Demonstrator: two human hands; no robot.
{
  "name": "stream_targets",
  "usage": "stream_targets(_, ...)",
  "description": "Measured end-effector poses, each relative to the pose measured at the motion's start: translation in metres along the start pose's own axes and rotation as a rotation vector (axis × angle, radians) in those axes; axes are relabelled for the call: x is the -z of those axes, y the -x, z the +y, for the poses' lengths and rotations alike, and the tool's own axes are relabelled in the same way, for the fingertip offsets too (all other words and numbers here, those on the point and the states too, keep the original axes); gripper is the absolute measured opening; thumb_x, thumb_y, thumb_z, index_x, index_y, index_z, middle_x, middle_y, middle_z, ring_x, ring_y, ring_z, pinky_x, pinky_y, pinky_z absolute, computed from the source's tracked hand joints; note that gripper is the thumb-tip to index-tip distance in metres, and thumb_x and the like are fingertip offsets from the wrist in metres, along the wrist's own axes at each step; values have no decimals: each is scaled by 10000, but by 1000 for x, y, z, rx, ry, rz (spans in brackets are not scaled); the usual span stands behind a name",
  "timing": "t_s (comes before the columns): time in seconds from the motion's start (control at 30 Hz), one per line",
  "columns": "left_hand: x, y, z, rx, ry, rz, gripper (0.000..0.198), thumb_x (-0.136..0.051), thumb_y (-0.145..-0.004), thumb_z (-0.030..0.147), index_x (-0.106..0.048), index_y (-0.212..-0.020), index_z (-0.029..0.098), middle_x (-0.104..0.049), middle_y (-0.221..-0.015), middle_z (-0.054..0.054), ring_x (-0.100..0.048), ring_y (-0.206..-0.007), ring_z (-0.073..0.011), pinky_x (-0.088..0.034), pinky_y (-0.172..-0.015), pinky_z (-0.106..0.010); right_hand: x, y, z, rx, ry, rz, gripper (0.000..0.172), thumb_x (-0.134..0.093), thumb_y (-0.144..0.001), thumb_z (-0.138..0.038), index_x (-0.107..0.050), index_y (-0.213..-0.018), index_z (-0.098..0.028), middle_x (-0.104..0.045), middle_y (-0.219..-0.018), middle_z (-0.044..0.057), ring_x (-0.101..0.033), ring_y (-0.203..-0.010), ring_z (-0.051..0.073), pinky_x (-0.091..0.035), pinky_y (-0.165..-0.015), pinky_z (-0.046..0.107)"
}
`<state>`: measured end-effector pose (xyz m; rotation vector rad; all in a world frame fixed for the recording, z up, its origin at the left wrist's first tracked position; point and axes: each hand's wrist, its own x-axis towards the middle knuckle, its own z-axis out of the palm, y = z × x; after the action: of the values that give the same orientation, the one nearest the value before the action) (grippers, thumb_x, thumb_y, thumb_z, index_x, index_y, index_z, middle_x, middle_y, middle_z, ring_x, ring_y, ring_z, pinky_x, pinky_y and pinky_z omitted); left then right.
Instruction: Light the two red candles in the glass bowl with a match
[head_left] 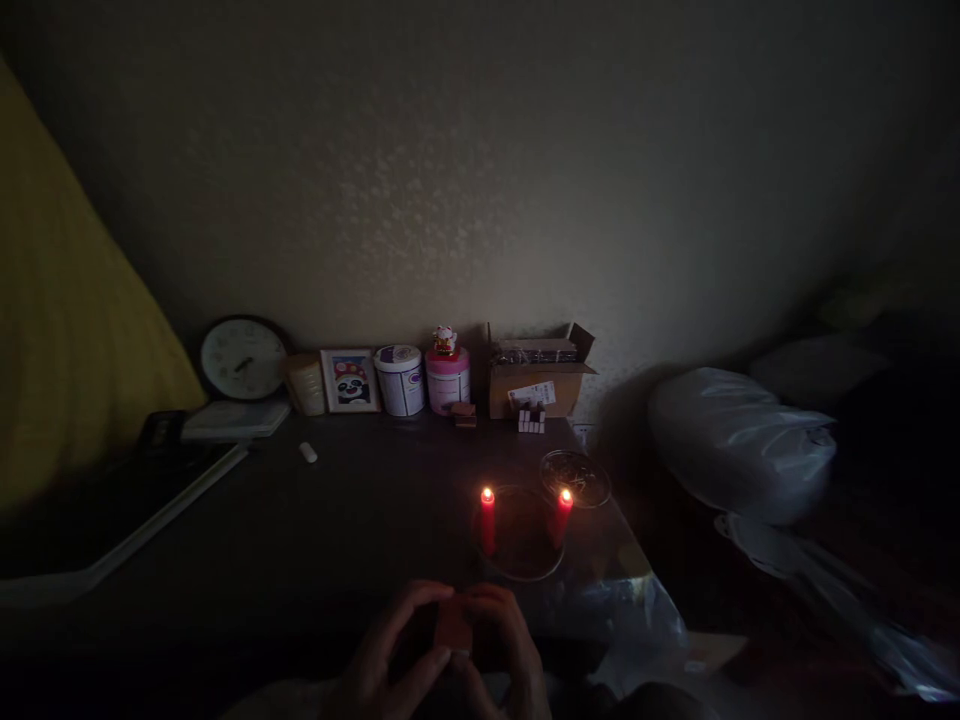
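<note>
In near darkness, I watch my left hand [394,650] and right hand [514,640] join in one grip, clamped on a small box [453,628] at the near edge of the surface [360,510]. Two red candles [488,530] burn on a round plate [525,579], so I judge the lighting done; what remains for the box, seemingly closed, I cannot tell.
</note>
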<state>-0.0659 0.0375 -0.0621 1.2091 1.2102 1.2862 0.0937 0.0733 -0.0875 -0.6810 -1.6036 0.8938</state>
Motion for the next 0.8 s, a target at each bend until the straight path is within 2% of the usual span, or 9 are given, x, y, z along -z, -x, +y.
stream_targets(0.07,4,-7,-6,45,107,-41,418,-745,-796,445,-660,-1191,340,-700,-1267,-32,-618,-1205,-287,-524,-970,-355,1,1,2,28,27,27,265,-603,-939,-456,-608,-1152,-300,-634,-1153,53,-689,-967,179,-578,-783,251)
stream_targets(0.1,6,-12,-9,86,156,-63,451,-778,-765,439,-660,-1186,327,-730,-1200,-41,-648,-1151,-287,-527,-956,-372,1,2,2,38,39,37,267,-590,-946,-459,-606,-1157,-297,-634,-1164,59,-690,-978,183,-580,-790,256)
stream_targets(0.2,13,-25,-12,199,236,-100,446,-836,-677,492,-712,-1035,256,-760,-1016,-62,-689,-984,-287,-528,-891,-399,-1,4,1,49,56,59,315,-556,-956,-507,-602,-1178,-288,-626,-1197,73,-696,-983,190,-581,-834,284)
stream_targets(0.37,12,-24,-7,264,346,-120,370,-827,-679,525,-747,-835,199,-717,-846,-49,-635,-835,-219,-478,-803,-348,-7,4,-7,95,63,102,343,-587,-928,-544,-634,-1142,-279,-663,-1153,77,-685,-1030,222,-576,-857,305)
stream_targets(0.47,10,-19,-6,279,401,-88,277,-807,-712,457,-754,-834,215,-710,-853,-33,-623,-867,-207,-455,-847,-334,-10,4,-9,92,50,90,321,-593,-929,-531,-627,-1142,-294,-674,-1134,64,-690,-1011,217,-578,-846,307)
stream_targets(0.53,11,-19,-7,301,447,-108,228,-795,-729,423,-745,-841,230,-708,-848,-23,-633,-879,-205,-454,-853,-330,-11,5,-8,81,33,82,327,-589,-925,-547,-630,-1130,-295,-674,-1127,64,-695,-981,211,-583,-819,302)
stream_targets(0.67,10,-22,-11,340,514,-183,254,-816,-709,420,-709,-838,229,-696,-832,-29,-643,-822,-204,-478,-781,-333,-13,5,-10,67,15,84,378,-569,-920,-592,-645,-1121,-281,-672,-1115,73,-689,-970,214,-580,-801,298)
stream_targets(0.8,3,-18,-8,326,524,-148,261,-765,-731,475,-684,-838,251,-665,-809,-24,-648,-792,-211,-500,-733,-335,-13,2,-15,93,-6,64,331,-558,-940,-563,-634,-1137,-308,-669,-1093,51,-673,-960,193,-566,-818,283)
